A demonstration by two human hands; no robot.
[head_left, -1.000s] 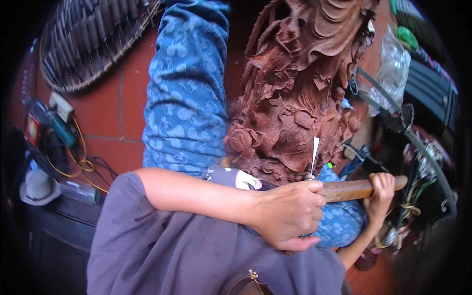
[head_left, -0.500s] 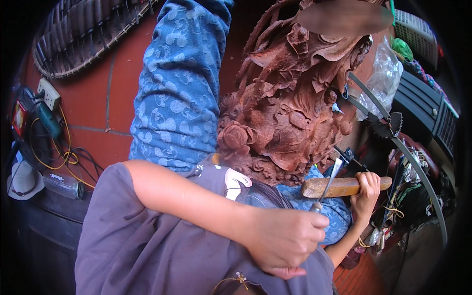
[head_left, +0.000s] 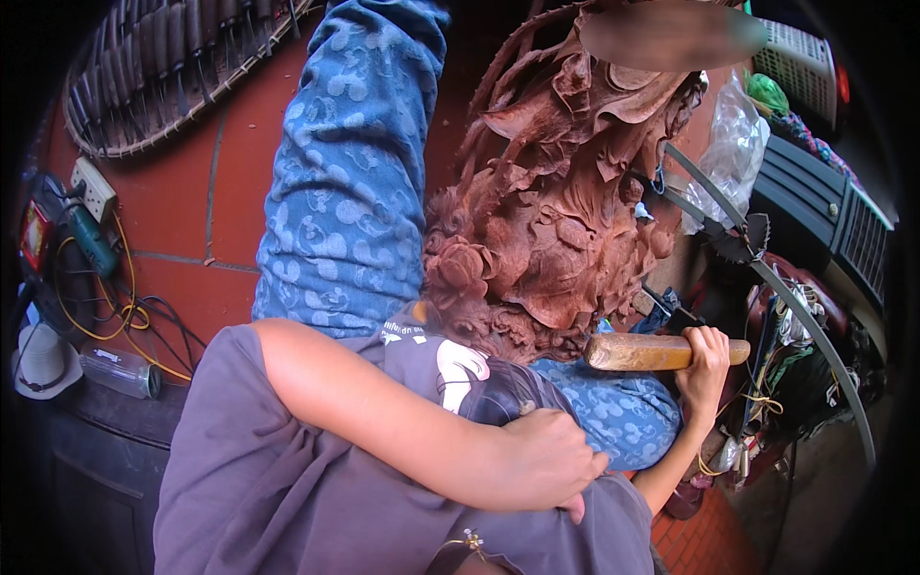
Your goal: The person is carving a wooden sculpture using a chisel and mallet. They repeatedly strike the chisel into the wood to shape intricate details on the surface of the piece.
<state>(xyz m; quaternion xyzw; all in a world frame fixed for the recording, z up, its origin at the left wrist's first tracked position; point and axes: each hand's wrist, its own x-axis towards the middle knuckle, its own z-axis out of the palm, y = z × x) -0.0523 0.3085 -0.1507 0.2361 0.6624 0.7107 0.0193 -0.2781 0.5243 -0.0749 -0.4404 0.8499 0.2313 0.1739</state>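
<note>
In front of me stands a reddish-brown wood carving (head_left: 556, 249), with flowers, leaves and flowing folds cut in deep relief. My right hand (head_left: 705, 369) is wrapped round one end of a wooden mallet (head_left: 637, 353), a thick worn bar lying level just below the carving's base, over my knee. My left hand (head_left: 546, 462) is closed in a fist before my chest, apart from the carving. A small rounded end of the chisel (head_left: 526, 408) shows above its knuckles; the rest of the chisel is hidden by the hand.
At the upper left a round woven tray (head_left: 182, 120) holds many dark-handled tools on red floor tiles (head_left: 172, 211). A power strip (head_left: 93, 190), green power tool (head_left: 91, 244), clear jar (head_left: 120, 368) and pale hat (head_left: 45, 359) are at left. A curved metal strip (head_left: 800, 307) arcs at right.
My left hand has drawn back left, toward my chest, and the chisel's blade that pointed up has gone from sight. The mallet in my right hand has shifted slightly left and up.
</note>
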